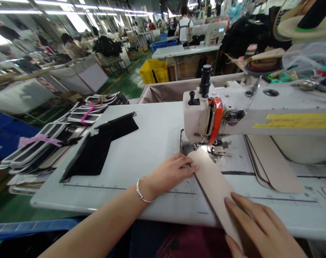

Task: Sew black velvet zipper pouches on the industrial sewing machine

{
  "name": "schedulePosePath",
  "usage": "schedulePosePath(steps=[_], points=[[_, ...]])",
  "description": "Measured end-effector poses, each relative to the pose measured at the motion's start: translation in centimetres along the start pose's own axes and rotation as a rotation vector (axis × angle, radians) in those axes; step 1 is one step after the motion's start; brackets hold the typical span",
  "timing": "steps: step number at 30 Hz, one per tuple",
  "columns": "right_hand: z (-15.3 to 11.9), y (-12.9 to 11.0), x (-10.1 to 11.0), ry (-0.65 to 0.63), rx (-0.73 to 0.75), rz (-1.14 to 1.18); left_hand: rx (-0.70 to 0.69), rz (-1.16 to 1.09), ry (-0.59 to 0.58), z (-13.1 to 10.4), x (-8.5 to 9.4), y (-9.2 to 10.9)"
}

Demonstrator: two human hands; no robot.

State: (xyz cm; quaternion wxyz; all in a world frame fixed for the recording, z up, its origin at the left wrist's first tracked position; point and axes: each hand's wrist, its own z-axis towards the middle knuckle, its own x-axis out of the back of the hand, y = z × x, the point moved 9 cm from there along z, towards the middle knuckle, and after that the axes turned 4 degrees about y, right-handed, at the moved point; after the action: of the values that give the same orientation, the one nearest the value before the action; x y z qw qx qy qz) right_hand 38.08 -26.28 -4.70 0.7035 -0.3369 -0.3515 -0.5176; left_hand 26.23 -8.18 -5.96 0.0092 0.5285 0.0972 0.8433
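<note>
A long beige panel with a rounded end (215, 182) runs from beneath the sewing machine's head (202, 118) toward me. My left hand (168, 173), with a bangle on its wrist, pinches the panel's left edge close to the presser foot (216, 150). Nearer to me, my right hand (262, 224) grips the other end, fingers on top and thumb at the left edge. The needle tip is hard to make out behind the machine's head. More beige panels (275, 165) lie under the machine arm, right of the needle area.
Black fabric pieces (95, 154) lie on the left of the white table (152, 129). Tied bundles of dark panels (36, 147) stand beyond its left edge. A blue basket (31, 227) is at lower left. Behind are a yellow crate (154, 71) and a person (184, 28).
</note>
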Motion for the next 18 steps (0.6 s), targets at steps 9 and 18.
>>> schedulePosePath(steps=[9,18], points=[[5.5,3.3,-7.5,-0.196,0.106,0.163,0.069,0.024,0.048,0.0,-0.3,-2.1],[6.5,4.8,-8.1,-0.18,0.05,0.313,0.11,0.016,0.044,0.0,-1.1,-3.0]])
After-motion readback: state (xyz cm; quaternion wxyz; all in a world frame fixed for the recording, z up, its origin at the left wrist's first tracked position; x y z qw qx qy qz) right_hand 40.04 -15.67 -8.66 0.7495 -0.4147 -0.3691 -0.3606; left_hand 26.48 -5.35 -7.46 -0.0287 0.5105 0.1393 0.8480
